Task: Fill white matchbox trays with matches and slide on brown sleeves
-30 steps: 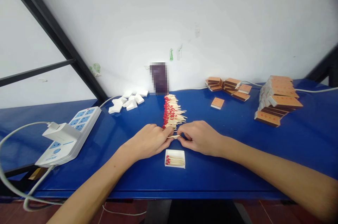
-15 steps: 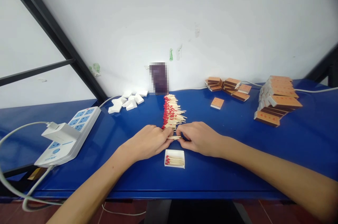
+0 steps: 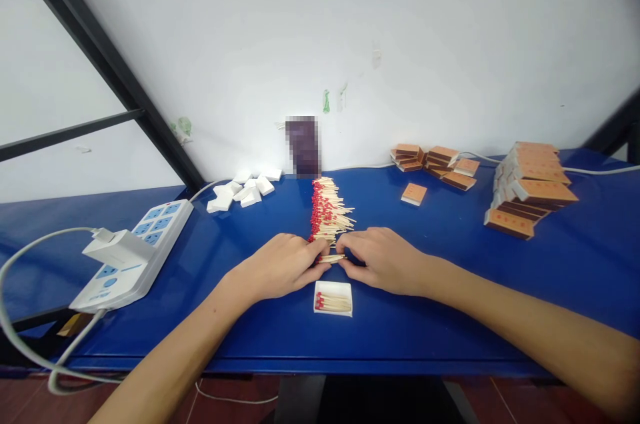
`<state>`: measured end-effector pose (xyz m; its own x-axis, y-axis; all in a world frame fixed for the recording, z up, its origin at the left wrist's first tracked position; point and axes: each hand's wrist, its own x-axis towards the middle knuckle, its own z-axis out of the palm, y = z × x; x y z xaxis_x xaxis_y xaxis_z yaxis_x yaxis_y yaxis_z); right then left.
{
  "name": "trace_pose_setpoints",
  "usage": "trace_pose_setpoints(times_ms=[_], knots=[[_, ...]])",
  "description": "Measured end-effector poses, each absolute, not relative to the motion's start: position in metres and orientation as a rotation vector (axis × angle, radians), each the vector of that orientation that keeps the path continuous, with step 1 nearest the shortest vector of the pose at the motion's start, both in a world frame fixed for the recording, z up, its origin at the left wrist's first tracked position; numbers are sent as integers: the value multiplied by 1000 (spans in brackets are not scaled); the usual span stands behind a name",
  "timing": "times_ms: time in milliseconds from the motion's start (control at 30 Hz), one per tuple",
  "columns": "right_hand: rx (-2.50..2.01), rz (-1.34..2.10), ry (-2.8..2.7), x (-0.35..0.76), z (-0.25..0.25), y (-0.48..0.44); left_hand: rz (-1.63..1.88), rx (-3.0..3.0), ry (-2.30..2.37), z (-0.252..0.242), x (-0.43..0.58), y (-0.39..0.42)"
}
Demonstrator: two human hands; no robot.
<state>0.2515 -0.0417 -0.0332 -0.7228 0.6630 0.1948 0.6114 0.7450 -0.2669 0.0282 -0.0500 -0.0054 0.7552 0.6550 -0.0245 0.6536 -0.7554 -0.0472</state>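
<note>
Between my two hands lies a small bundle of matches (image 3: 332,259), level and just above the blue table (image 3: 400,331). My left hand (image 3: 283,265) pinches the bundle's left end, where the heads are mostly hidden by the fingers. At the other end, the fingertips of my right hand (image 3: 383,261) close on the sticks. Beyond the hands is a long pile of red-headed matches (image 3: 330,209). Nearer to me sits a white open tray (image 3: 333,313) with several matches in it, their red heads to the left.
White trays (image 3: 245,189) are heaped at the back left, beside a power strip (image 3: 150,264) with a plugged-in adapter. At the right are a single matchbox (image 3: 414,194), a loose heap of matchboxes (image 3: 440,164) and a stacked pile of matchboxes (image 3: 540,187).
The view has shifted slightly. Both hands stay in nearly the same place around the bundle, and a little more of its right end shows between the fingertips.
</note>
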Motion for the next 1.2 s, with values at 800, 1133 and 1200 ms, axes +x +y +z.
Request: trace_pose_setpoints(times_ms=[800,1133,1200], knots=[[-952,305,-2646,254,-33,-43,-95,-3076,-1169,-7,22,-45],[-937,301,-2614,256,-33,-44,-98,-3081,-1167,-6,23,-46],[-933,308,-2611,256,-33,-44,-100,-3079,-1168,-6,23,-46]])
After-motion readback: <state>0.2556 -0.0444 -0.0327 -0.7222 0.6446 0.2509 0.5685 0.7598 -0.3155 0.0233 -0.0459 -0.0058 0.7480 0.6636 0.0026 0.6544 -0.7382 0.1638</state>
